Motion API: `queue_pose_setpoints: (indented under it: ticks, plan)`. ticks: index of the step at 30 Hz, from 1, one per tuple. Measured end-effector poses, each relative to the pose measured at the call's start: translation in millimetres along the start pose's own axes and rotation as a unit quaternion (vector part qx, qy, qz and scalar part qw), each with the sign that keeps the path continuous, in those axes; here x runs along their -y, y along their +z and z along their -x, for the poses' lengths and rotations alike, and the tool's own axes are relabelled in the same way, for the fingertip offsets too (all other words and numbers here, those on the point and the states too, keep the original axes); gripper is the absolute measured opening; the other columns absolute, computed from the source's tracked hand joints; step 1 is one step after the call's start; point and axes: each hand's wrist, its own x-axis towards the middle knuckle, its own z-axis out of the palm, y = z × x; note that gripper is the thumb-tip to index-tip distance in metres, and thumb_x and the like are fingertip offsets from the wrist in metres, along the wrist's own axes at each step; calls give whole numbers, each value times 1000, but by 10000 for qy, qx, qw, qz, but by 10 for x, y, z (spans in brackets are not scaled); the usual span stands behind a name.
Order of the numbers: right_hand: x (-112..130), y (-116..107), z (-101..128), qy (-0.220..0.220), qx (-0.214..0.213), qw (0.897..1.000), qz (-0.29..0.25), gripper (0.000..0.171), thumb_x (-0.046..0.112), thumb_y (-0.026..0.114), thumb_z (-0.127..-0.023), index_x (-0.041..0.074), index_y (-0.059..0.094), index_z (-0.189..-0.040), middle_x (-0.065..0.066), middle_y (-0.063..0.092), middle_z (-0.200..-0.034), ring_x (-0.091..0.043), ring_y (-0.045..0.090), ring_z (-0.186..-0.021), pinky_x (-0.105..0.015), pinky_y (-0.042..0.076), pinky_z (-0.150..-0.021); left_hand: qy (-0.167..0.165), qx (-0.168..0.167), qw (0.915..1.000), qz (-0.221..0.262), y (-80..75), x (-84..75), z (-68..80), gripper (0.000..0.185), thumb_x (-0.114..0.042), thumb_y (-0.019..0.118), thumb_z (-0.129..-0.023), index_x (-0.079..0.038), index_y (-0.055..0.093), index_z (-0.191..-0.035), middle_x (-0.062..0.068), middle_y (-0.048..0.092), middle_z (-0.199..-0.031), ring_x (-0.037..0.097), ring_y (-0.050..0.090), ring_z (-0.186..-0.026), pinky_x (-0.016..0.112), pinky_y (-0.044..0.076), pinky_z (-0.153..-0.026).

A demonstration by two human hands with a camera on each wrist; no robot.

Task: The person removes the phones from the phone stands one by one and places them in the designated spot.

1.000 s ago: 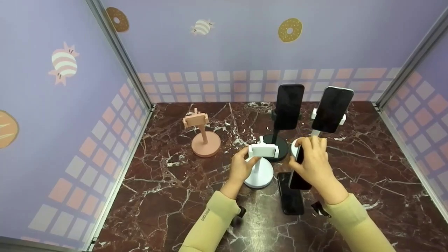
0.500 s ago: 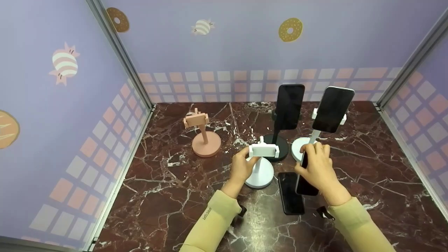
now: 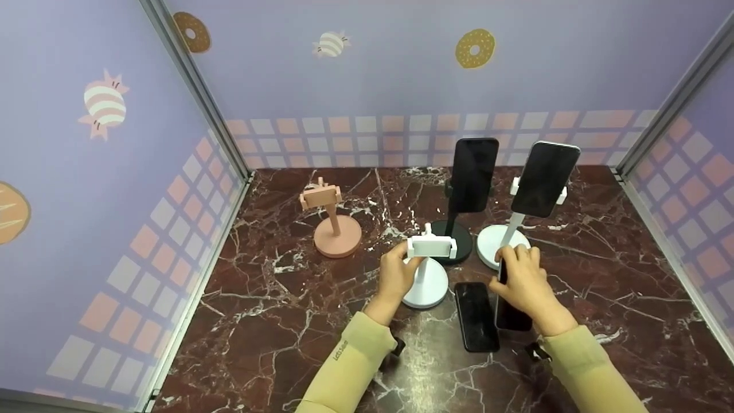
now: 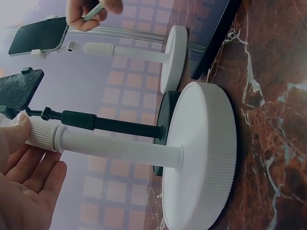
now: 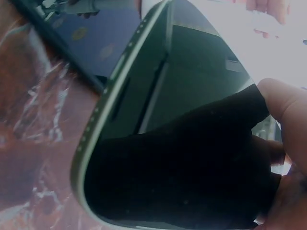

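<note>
On the marble desk (image 3: 275,310), the left hand (image 3: 395,275) grips a white stand (image 3: 425,274); at its 3 o'clock, the right hand (image 3: 524,284) clasps a dark phone (image 3: 512,312).

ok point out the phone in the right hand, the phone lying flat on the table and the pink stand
phone in the right hand (image 3: 512,316), head view, its lower end below the fingers
phone lying flat (image 3: 476,315), head view, middle of its screen
pink stand (image 3: 338,236), head view, its round base
</note>
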Motion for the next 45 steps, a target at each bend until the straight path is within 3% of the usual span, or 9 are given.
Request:
queue_pose_setpoints:
  ticks: [9, 18, 25, 33, 45]
  plan:
    - [-151, 88, 25, 100, 523, 9985, 127, 45, 11, 79, -74, 6, 51, -108, -21, 50, -100, -44, 40, -104, -50, 42, -52, 98, -15, 9999, 142, -32, 22, -35, 20, -9, 82, -85, 1, 78, -102, 18, 79, -102, 31, 78, -96, 35, 64, -83]
    - [-272, 142, 56, 100, 862, 9960, 190, 43, 12, 78, -76, 7, 52, -109, -19, 50, -99, -42, 40, -100, -46, 40, -53, 140, -60, 9998, 95, -122, 47, -151, 16, -8, 82, -84, 2, 78, -96, 18, 79, -95, 31, 78, -90, 38, 63, -80]
    - [-334, 202, 77, 134, 952, 9952, 206, 42, 13, 81, -74, 9, 53, -105, -18, 51, -97, -43, 42, -100, -56, 44, -59, 118, -161, 9997, 171, -205, 103, -322, 18, -9, 81, -85, 5, 77, -97, 20, 79, -95, 34, 77, -90, 40, 63, -80]
    - [-388, 263, 97, 139, 1154, 9930, 188, 43, 14, 80, -73, 8, 53, -106, -17, 51, -96, -42, 42, -98, -49, 40, -55, -298, -78, 9993, 222, -331, 183, -563, 21, -9, 79, -87, 6, 76, -101, 23, 78, -102, 38, 76, -97, 46, 61, -85]
    - [-427, 294, 94, 216, 1622, 9865, 66, 42, 16, 79, -72, 10, 52, -103, -15, 50, -97, -42, 41, -102, -47, 41, -56, -522, 80, 9986, 94, -454, 340, -881, 26, -13, 79, -90, 7, 76, -105, 24, 77, -105, 37, 75, -98, 44, 61, -87]
